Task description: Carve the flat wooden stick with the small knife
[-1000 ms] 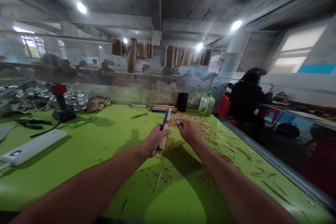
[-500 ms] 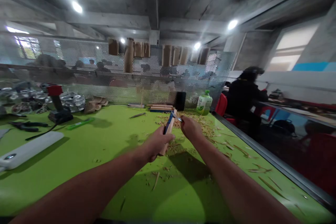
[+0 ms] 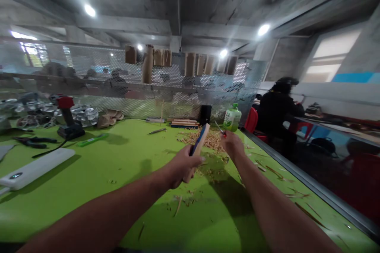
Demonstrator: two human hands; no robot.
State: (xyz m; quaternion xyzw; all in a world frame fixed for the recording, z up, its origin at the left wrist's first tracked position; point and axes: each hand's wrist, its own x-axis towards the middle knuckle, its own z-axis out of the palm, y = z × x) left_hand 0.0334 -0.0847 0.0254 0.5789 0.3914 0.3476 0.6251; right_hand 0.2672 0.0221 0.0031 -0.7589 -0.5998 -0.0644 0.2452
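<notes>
The green worktop point(image 3: 97, 166) spreads before me, backed by a mesh screen point(image 3: 142, 104), my forearms reaching in from the near side. My left hand point(image 3: 182, 166) is wrapped round the lower part of a wood strip point(image 3: 203, 136), thumb laid across it, a hold that seems meant to steady the piece and leave its blue-sided upper end exposed. My right hand point(image 3: 234, 144) is curled round the red handle of a knife point(image 3: 219, 127), its blade pointing up and forward, apart from the wood, a gap that likely keeps the cutting edge off my fingers. Shavings point(image 3: 212, 140) lie on the surface beyond my hands.

To my right, a metal rim point(image 3: 299, 176) marks the drop-off, and probably limits a wide swing of that elbow. Leftward there is more room, the green running from my wrist towards a white bar point(image 3: 40, 168) and a drill point(image 3: 67, 116), both well apart from the wood. A green bottle point(image 3: 232, 118) stands just beyond my right hand, narrowing forward reach there.
</notes>
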